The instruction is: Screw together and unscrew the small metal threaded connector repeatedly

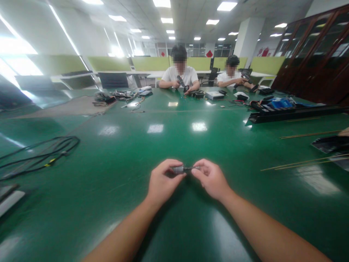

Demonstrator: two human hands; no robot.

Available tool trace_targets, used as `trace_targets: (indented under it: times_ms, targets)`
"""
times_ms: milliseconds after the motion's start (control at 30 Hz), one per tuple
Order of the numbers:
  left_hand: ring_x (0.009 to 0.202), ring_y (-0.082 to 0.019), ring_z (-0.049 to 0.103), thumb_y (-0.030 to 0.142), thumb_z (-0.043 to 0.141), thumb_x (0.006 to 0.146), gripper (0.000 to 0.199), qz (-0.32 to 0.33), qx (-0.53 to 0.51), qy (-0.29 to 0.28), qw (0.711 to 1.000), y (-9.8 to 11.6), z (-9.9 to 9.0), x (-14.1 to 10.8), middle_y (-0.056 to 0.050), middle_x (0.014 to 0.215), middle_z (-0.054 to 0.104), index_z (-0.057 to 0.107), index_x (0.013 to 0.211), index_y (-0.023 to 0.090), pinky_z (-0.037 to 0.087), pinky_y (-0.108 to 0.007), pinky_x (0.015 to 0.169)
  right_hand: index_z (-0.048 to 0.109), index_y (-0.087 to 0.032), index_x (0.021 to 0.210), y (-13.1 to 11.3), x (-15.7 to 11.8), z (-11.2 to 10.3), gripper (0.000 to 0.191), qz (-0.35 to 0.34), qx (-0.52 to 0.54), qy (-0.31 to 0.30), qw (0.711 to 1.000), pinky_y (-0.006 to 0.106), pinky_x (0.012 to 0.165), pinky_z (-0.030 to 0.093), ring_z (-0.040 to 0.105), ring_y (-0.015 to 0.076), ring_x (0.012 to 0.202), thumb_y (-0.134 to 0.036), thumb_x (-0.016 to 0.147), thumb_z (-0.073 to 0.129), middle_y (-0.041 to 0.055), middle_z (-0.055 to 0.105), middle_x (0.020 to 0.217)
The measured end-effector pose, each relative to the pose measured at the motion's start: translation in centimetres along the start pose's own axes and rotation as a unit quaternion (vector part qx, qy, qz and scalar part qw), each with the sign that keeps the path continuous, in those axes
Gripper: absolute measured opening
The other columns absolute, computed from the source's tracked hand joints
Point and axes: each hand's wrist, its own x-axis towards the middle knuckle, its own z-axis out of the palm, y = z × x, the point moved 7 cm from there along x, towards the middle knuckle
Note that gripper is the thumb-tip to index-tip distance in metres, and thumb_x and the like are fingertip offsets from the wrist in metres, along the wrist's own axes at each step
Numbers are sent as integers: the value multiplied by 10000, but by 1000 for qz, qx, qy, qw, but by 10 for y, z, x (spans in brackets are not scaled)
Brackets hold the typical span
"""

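Just above the green tabletop [122, 203], my left hand [163, 182] is closed, thumb and fingers around a small grey cylinder [178, 169]. A thin dark rod [188, 168] sticks out of the cylinder's right end. Its far end is pinched between the thumb and fingers of my right hand [213, 179]. Cylinder and rod lie roughly level, in one line between the two hands. The exact kind of this part is too small to tell, and my fingers hide both of its ends.
Black cables [51, 154] lie coiled at left. Thin brass-coloured rods [302, 162] and a long black rail [289, 114] lie at right. Across the table, one person [178, 74] holds a dark tool; another person [230, 77] sits farther right. Several parts [124, 95] are piled at far left.
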Motion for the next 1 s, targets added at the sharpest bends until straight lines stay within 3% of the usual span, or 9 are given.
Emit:
trace_targets:
  times_ms: [600,767,900,1000]
  targets:
    - [890,-207,681,292,772,727,237,-14,19,17,1000,-7,-7,2,-65,989,712,723,938,194,556,-300,764,595,-187,899,4,2,-4,261,14,52,19,998,210,402,271,380,86,403,-429,833,666,-89,452,496]
    - [812,-194,679,328,798,708,322,-81,-2,35,996,-17,-8,2,-65,969,708,698,973,176,548,-307,754,594,-172,826,5,3,-4,354,26,82,26,996,203,382,281,369,81,387,-523,840,639,-80,444,479]
    - [784,-176,671,377,830,675,416,-138,-86,82,983,-27,-12,3,-49,884,694,621,959,156,530,-265,718,529,-185,680,7,3,-5,497,48,132,46,989,201,345,269,355,81,337,-640,877,512,-74,404,411]
    - [737,-151,655,441,787,728,471,-169,-142,106,970,-34,-13,4,-45,854,696,558,1029,161,492,-226,661,468,-201,620,9,4,-6,536,58,165,56,983,200,329,261,346,77,314,-673,874,491,-72,390,389]
